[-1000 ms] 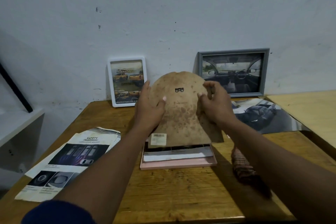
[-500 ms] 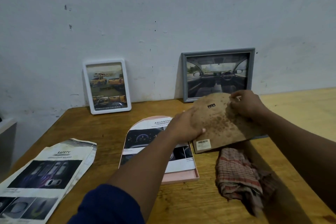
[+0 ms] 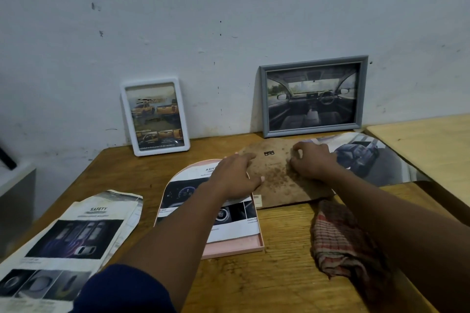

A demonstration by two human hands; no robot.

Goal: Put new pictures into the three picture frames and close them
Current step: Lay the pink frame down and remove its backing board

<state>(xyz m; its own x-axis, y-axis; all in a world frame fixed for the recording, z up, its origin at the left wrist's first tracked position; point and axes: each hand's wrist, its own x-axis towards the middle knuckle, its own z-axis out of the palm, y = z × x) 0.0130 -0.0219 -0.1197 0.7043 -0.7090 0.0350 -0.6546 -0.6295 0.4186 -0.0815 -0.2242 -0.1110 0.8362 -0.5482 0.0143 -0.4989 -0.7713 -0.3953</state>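
Note:
A pink arched picture frame [image 3: 234,249] lies face down and open on the wooden table [image 3: 254,287], with a dashboard picture [image 3: 193,190] lying in it. Its brown arched backing board [image 3: 274,178] lies flat to the right of it, partly on a car brochure page [image 3: 368,157]. My left hand [image 3: 234,178] rests with straight fingers on the board's left edge. My right hand [image 3: 312,162] grips the board's right part with curled fingers. A white frame [image 3: 155,117] and a grey frame [image 3: 314,95], both holding car pictures, lean on the wall behind.
A checked cloth [image 3: 338,236] lies crumpled under my right forearm. A "Safety" leaflet [image 3: 76,236] lies at the table's near left. A lighter wooden table [image 3: 432,147] adjoins on the right, and a grey shelf [image 3: 15,198] stands at the left.
Both hands carried the backing board from upright over the pink frame to the right and laid it flat on the table, which uncovered the picture in the frame.

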